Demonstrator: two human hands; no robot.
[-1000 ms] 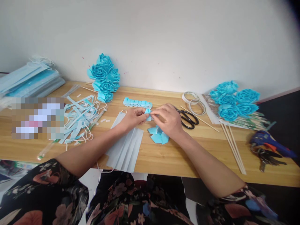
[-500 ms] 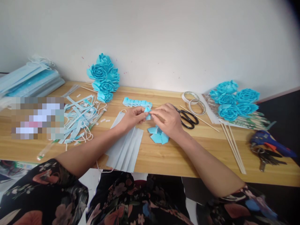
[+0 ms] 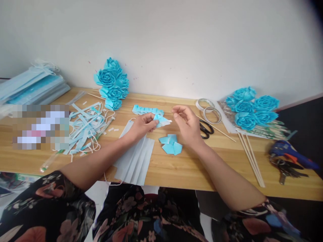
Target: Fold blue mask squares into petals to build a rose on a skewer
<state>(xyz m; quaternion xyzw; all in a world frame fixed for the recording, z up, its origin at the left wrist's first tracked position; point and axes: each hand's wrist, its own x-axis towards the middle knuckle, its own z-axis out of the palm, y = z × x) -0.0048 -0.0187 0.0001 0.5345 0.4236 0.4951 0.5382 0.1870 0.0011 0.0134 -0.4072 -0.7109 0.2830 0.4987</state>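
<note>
My left hand [image 3: 141, 126] pinches a small folded blue piece [image 3: 161, 120] above the wooden table [image 3: 181, 168]. My right hand [image 3: 188, 125] hovers just right of it, thumb and forefinger pinched together near the top; whether they hold anything is too small to make out. Below the hands lies a small heap of cut blue petals [image 3: 171, 144]. A pleated blue face mask [image 3: 136, 158] rests under my left forearm. A row of folded blue pieces [image 3: 147, 110] lies behind the hands.
Black scissors [image 3: 207, 128] and two tape rolls [image 3: 209, 109] sit right of my hands. Blue fabric roses lean at the wall [image 3: 112, 82] and lie on sticks [image 3: 252, 107] at right. Mask scraps [image 3: 87, 126], stacked masks [image 3: 32, 85], a glue gun [image 3: 290, 151] and keys [image 3: 286, 168] surround.
My right hand has let go of the folded blue piece and drawn away up and to the right. The left hand still holds the piece, now partly unfolded to the right.
</note>
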